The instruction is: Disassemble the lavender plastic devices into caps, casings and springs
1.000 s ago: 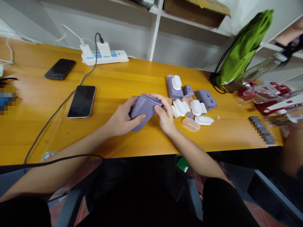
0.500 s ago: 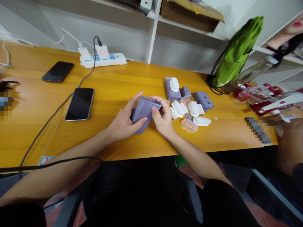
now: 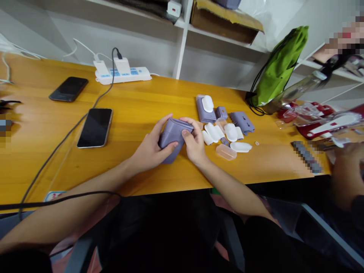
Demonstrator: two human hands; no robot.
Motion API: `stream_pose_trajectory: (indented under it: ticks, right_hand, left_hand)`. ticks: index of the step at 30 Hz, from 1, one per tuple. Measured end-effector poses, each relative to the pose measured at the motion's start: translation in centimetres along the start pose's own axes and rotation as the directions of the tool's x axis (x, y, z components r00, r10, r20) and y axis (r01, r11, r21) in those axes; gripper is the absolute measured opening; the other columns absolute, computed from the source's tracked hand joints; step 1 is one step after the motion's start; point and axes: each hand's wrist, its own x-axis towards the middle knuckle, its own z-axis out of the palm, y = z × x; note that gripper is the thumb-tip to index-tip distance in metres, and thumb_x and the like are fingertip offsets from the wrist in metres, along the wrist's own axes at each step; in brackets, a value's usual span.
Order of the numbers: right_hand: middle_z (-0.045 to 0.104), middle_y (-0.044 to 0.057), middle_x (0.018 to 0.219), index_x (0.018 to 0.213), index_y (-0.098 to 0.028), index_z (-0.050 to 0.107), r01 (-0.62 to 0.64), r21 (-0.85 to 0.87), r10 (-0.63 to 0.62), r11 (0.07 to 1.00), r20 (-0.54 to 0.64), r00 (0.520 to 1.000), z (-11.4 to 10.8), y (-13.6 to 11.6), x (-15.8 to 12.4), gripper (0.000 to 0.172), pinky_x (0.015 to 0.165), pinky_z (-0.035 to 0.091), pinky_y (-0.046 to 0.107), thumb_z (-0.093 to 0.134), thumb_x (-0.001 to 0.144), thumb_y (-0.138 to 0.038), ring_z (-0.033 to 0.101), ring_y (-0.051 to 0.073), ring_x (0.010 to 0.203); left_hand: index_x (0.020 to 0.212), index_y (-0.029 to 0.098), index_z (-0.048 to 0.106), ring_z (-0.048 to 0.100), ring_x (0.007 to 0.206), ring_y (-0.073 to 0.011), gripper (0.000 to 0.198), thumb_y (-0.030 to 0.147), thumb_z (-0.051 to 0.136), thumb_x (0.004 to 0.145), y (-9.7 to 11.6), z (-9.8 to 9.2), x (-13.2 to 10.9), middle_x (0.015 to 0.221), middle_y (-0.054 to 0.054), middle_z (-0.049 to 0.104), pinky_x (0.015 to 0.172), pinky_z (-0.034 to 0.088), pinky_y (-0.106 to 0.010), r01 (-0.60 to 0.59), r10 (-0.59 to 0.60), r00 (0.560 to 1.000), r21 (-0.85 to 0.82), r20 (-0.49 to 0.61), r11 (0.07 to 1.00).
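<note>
A purple plastic housing [image 3: 172,137] is held tilted above the table between both hands. My left hand [image 3: 150,148] wraps its left side, thumb across the front face. My right hand [image 3: 193,142] grips the upper right edge, thumb pressed on the front near the top. To the right lie several loose parts: a purple case with a white oval piece [image 3: 207,103] on it, a small purple block [image 3: 221,112], a purple slotted plate [image 3: 242,122], white rounded pieces [image 3: 231,132], a white oval lid [image 3: 240,147] and a clear cover [image 3: 226,151].
Two phones [image 3: 94,127] [image 3: 68,89] lie at the left, with a dark cable [image 3: 66,136] beside them. Behind stands a white power strip [image 3: 123,77]. A green bag [image 3: 280,68], a clear bottle [image 3: 295,93] and another person's arm [image 3: 347,174] are at the right.
The view has shifted slightly, so the table items sit a little lower and further left. Both hands keep their hold on the purple housing, with almost no change in grip.
</note>
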Motion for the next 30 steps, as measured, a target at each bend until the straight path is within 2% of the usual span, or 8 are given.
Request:
stream_pose_trajectory:
  ticks: [4,7,11,14,18,23,27,30]
  right_hand:
    - [0.079,0.009,0.134,0.131,-0.031,0.071,-0.029,0.036,0.029,0.999,-0.021,0.999,0.2,-0.3,-0.1,0.048,0.122,0.060,0.055,0.076,0.101,-0.068,0.074,0.032,0.129]
    - [0.078,0.008,0.136,0.133,-0.032,0.070,-0.114,0.160,0.120,0.980,-0.025,0.993,0.3,0.5,-0.1,0.051,0.124,0.058,0.057,0.082,0.095,-0.064,0.073,0.032,0.129]
    - [0.076,0.007,0.145,0.143,-0.033,0.068,-0.201,0.277,0.190,0.940,0.065,0.980,0.2,1.5,-0.3,0.061,0.133,0.051,0.061,0.084,0.091,-0.061,0.070,0.034,0.139]
    - [0.069,0.008,0.162,0.161,-0.034,0.060,-0.215,0.240,0.166,0.946,0.211,0.963,0.3,1.1,-0.8,0.079,0.138,0.046,0.062,0.085,0.093,-0.065,0.064,0.035,0.154]
    - [0.057,0.010,0.177,0.181,-0.036,0.036,-0.202,0.167,0.135,0.965,0.346,0.929,0.5,-0.1,-1.5,0.100,0.142,0.043,0.060,0.083,0.098,-0.069,0.056,0.034,0.163]
    - [0.060,0.011,0.172,0.186,-0.036,0.024,-0.162,0.147,0.101,0.976,0.355,0.929,1.0,-0.5,-1.8,0.108,0.139,0.047,0.060,0.080,0.101,-0.070,0.063,0.033,0.156]
    - [0.061,0.012,0.169,0.185,-0.034,0.027,-0.119,0.142,0.065,0.983,0.339,0.939,1.2,-0.8,-1.9,0.106,0.139,0.047,0.059,0.081,0.101,-0.069,0.064,0.033,0.153]
    - [0.060,0.013,0.171,0.182,-0.033,0.032,-0.106,0.101,0.068,0.989,0.318,0.946,1.2,-1.3,-2.0,0.103,0.139,0.047,0.060,0.082,0.099,-0.069,0.063,0.034,0.154]
  left_hand:
    - [0.177,0.034,0.049,0.074,0.090,-0.0236,0.092,0.031,0.089,0.094,0.2,-0.1,0.0,0.129,-0.009,0.077,0.083,0.064,-0.039,-0.003,0.003,1.000,-0.011,-0.010,1.000]
    - [0.175,0.033,0.048,0.075,0.092,-0.0239,0.090,0.032,0.089,0.095,0.2,0.0,-0.1,0.131,-0.009,0.077,0.084,0.064,-0.039,0.018,-0.018,1.000,-0.059,-0.011,0.998]
    - [0.166,0.030,0.051,0.076,0.101,-0.0245,0.079,0.039,0.088,0.097,0.0,0.4,0.1,0.133,-0.010,0.076,0.089,0.064,-0.039,0.039,-0.044,0.999,-0.166,-0.026,0.985]
    - [0.147,0.027,0.061,0.075,0.103,-0.0240,0.061,0.045,0.088,0.096,-0.3,0.3,0.4,0.123,-0.007,0.078,0.088,0.063,-0.036,0.068,-0.093,0.993,-0.280,-0.076,0.958]
    - [0.126,0.025,0.068,0.072,0.092,-0.0217,0.042,0.046,0.086,0.095,-0.1,-0.2,1.0,0.105,-0.003,0.077,0.082,0.060,-0.034,0.104,-0.152,0.981,-0.336,-0.123,0.936]
    - [0.114,0.023,0.077,0.072,0.103,-0.0257,0.035,0.047,0.088,0.091,0.9,-0.8,1.4,0.109,-0.005,0.078,0.099,0.059,-0.041,0.086,-0.130,0.982,-0.290,-0.136,0.953]
    - [0.117,0.024,0.077,0.072,0.105,-0.0277,0.037,0.046,0.087,0.089,1.2,-0.7,1.4,0.112,-0.005,0.077,0.104,0.059,-0.045,0.072,-0.121,0.979,-0.281,-0.163,0.957]
    - [0.115,0.025,0.076,0.071,0.101,-0.0278,0.036,0.047,0.085,0.088,1.3,-0.4,1.3,0.108,-0.005,0.077,0.100,0.060,-0.045,0.048,-0.105,0.976,-0.282,-0.191,0.958]
